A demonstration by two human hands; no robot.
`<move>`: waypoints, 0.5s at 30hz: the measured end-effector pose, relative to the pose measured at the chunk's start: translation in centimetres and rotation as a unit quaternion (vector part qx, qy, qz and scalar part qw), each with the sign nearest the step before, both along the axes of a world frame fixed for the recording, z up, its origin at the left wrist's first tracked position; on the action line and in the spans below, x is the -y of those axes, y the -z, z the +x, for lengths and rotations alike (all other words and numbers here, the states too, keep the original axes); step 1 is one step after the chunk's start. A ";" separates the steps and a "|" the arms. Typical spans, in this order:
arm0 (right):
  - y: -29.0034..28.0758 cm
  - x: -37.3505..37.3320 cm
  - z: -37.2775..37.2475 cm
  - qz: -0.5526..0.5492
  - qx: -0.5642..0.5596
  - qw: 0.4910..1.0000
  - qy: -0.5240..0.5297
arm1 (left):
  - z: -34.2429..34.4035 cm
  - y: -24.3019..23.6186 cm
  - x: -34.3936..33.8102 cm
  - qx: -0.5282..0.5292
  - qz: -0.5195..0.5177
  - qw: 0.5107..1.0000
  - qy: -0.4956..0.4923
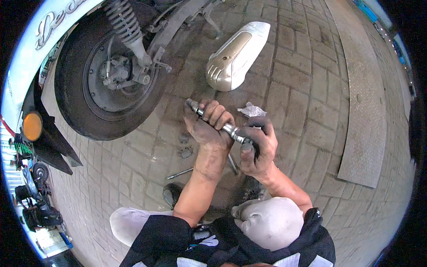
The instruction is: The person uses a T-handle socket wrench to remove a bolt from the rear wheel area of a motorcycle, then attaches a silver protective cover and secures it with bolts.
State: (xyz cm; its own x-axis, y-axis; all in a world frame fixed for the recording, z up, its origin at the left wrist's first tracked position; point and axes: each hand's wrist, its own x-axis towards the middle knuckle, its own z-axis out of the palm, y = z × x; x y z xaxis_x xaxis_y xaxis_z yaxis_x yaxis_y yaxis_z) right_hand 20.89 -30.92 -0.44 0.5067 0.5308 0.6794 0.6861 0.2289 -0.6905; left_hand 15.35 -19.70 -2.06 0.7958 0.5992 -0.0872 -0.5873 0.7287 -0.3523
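My left hand is closed round a metal socket extension, a bright bar with a socket at its far left end. My right hand grips the near right end of the same tool, where a thicker collar shows; the fingers hide what lies beyond it. Both hands are blackened with grime and hold the bar slantwise above the brick floor. Just beyond them lies a crumpled clear plastic bag. Below the left wrist are small dark blocks and a thin metal rod.
A scooter's wheel with a brake caliper and a coil shock absorber stands at the far left. A white and bronze cover lies beyond my hands. On the right is a long metal floor plate.
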 end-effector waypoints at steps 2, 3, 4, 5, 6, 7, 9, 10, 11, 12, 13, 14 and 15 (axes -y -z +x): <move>0.2 -0.2 -0.2 -0.001 0.007 1.000 -0.005 | -0.2 -0.3 0.0 -0.016 -0.003 1.000 -0.004; 0.4 -0.2 -0.4 -0.002 0.012 1.000 0.005 | -0.3 -0.4 0.1 -0.031 -0.006 0.999 -0.005; 0.4 -0.3 -0.3 0.000 0.019 1.000 0.014 | -0.1 -0.5 0.1 -0.030 -0.001 0.999 -0.010; 0.4 -0.1 -0.3 0.007 0.020 1.000 0.020 | 0.1 -0.4 0.4 -0.027 0.002 1.000 -0.008; 0.4 0.0 -0.5 0.012 0.021 1.000 0.015 | 0.3 -0.4 0.7 -0.023 0.006 1.000 -0.006; 0.4 0.0 -0.8 0.008 0.016 0.999 0.030 | 0.4 -0.4 0.8 -0.001 0.055 0.998 -0.013; 0.0 -0.4 -0.7 0.022 0.010 1.000 0.009 | -0.3 -0.6 0.9 -0.018 0.100 0.995 -0.019; 0.0 -0.6 -0.7 0.021 0.013 1.000 0.005 | -0.3 -0.8 1.0 -0.027 0.131 0.991 -0.013; 0.0 -0.8 -0.8 0.011 -0.004 1.000 0.007 | -0.4 -0.6 0.7 -0.018 0.139 0.990 -0.006; 0.0 -1.0 -0.9 0.002 -0.021 1.000 0.009 | -0.5 -0.6 0.4 -0.016 0.138 0.990 -0.009; -0.2 -1.5 -1.1 -0.027 -0.025 0.999 0.020 | -0.8 -0.8 -0.1 -0.073 0.142 0.986 -0.037; -0.6 -2.0 -0.9 -0.021 -0.027 0.999 0.015 | -1.3 -0.9 -0.7 -0.130 0.146 0.979 -0.064; -1.3 -2.5 -0.5 -0.082 -0.017 0.996 -0.036 | -2.2 -0.5 -1.7 -0.115 0.201 0.971 -0.063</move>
